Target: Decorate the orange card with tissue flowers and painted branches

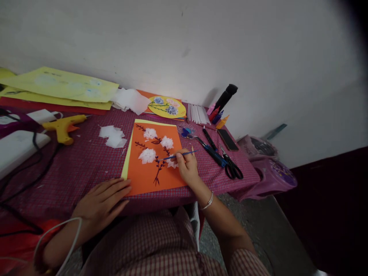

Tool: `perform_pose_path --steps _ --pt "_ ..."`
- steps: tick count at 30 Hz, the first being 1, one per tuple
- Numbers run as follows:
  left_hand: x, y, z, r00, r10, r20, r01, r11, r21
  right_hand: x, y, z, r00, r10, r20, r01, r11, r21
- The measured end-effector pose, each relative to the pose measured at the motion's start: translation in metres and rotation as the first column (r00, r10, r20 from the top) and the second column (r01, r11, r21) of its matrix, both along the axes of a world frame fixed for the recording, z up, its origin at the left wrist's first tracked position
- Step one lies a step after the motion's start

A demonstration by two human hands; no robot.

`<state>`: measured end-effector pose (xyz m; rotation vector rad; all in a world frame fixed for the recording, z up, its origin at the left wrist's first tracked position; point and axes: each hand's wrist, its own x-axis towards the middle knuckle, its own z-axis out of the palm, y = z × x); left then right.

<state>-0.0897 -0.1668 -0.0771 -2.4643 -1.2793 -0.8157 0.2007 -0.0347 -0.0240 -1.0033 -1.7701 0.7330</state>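
My right hand is closed around a thin blue paintbrush. The brush points left, its tip over the dark painted stem on an orange sheet of paper. White fluffy flowers sit on the sheet among dark branches; one is partly hidden behind my right hand. Flat at the sheet's lower left corner lies my left hand, fingers stretched out and holding nothing. A yellow sheet shows from under the orange one. Beyond my right hand is a clear palette with blue paint.
Right of the sheet lie a blue cutter, black-handled scissors, a phone and paint tubes. Leftward are white tissue pieces, a yellow glue gun and black cables. A wall stands behind the table.
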Motion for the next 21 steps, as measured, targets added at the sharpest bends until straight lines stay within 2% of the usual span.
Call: perform_pose_path --steps 9,12,14,16,18,21 --pt "-0.001 -0.002 -0.001 0.999 0.002 0.048 0.0 0.999 -0.043 0.0 -0.003 0.008 0.988 0.02 0.15 -0.023 1.0 0.019" --pt "-0.001 -0.001 -0.003 0.998 -0.002 0.058 0.004 0.999 -0.04 0.0 -0.002 0.006 0.991 0.029 0.133 -0.03 0.999 0.01" --pt "-0.001 -0.001 -0.004 0.999 -0.004 0.054 0.005 1.0 -0.028 0.001 0.001 0.005 1.0 0.019 0.019 -0.019 1.0 -0.014" --pt "-0.001 -0.001 -0.004 0.999 -0.001 0.044 0.002 1.0 -0.023 0.004 0.007 0.006 0.983 -0.044 -0.179 0.039 0.999 -0.035" --pt "-0.002 -0.001 -0.004 0.999 0.002 0.038 -0.001 1.0 -0.027 0.011 0.017 0.01 0.921 -0.138 -0.363 0.123 0.99 -0.064" --pt "-0.004 -0.001 -0.003 0.999 0.003 0.05 0.0 0.998 -0.055 0.029 0.039 0.021 0.842 -0.24 -0.482 0.21 0.971 -0.116"
